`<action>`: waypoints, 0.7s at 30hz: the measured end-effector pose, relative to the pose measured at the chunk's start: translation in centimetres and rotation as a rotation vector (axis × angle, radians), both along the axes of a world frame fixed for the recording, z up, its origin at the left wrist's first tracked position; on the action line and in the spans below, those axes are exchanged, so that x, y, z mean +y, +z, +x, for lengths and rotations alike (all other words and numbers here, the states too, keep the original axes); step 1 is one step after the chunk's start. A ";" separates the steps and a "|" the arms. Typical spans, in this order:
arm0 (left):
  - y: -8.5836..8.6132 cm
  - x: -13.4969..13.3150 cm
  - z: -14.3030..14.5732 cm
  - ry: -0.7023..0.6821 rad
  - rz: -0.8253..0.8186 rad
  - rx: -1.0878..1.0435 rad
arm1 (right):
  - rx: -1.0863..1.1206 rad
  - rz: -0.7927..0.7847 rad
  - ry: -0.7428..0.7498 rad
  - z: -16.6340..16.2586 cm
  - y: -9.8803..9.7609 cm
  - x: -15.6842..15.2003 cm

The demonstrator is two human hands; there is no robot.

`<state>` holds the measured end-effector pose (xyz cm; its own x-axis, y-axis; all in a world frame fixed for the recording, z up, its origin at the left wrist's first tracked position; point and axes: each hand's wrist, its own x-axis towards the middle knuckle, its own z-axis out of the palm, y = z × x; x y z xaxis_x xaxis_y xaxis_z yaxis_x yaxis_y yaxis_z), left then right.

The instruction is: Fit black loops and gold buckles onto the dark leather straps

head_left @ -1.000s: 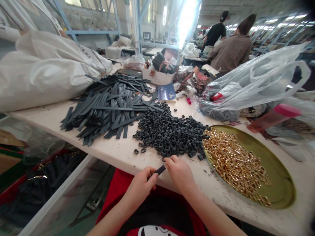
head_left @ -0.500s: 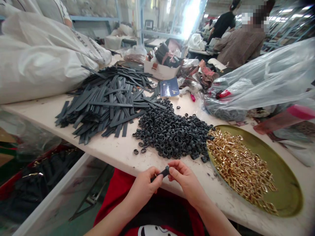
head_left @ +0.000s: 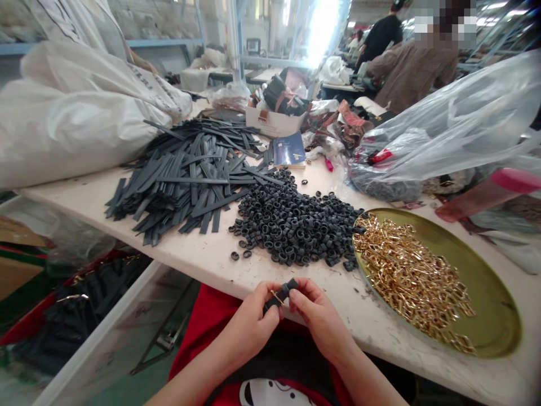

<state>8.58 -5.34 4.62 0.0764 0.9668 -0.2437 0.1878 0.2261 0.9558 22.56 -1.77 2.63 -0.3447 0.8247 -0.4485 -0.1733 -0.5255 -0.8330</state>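
A short dark grey strap [head_left: 291,284] is held between my two hands at the table's front edge, tilted up to the right. My left hand [head_left: 256,318] is closed around its lower part, where a gold buckle [head_left: 276,296] shows across the strap. With thumb and fingers my right hand [head_left: 315,307] pinches the upper end. A dark band, seemingly a loop, sits round the strap near there; the fingers partly hide it. Just beyond the hands lies a heap of small dark loops [head_left: 296,225]. Gold buckles [head_left: 409,276] fill much of an oval olive-gold tray [head_left: 494,316] on the right.
Flat dark straps [head_left: 190,175] are piled at the left, beside a large white sack [head_left: 76,118]. Behind the loops are a blue booklet [head_left: 289,149] and a filled box [head_left: 274,121]. A clear plastic bag [head_left: 448,135] and a pink-lidded bottle [head_left: 486,194] stand right. Other people work farther back.
The gold buckle on the strap has come into view between my hands. More of the strap's end now sticks out above my right fingers. The camera view has shifted slightly.
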 end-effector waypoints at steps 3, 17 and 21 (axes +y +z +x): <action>0.1 -0.4 -0.1 -0.002 -0.007 -0.040 | 0.067 -0.013 0.062 0.1 0.7 -0.5; 0.4 -1.5 -0.6 0.002 -0.094 0.085 | 0.307 -0.276 0.242 0.7 1.0 -1.5; 0.4 -1.1 -0.8 0.008 -0.121 0.218 | 0.388 -0.359 0.305 0.6 0.6 -1.3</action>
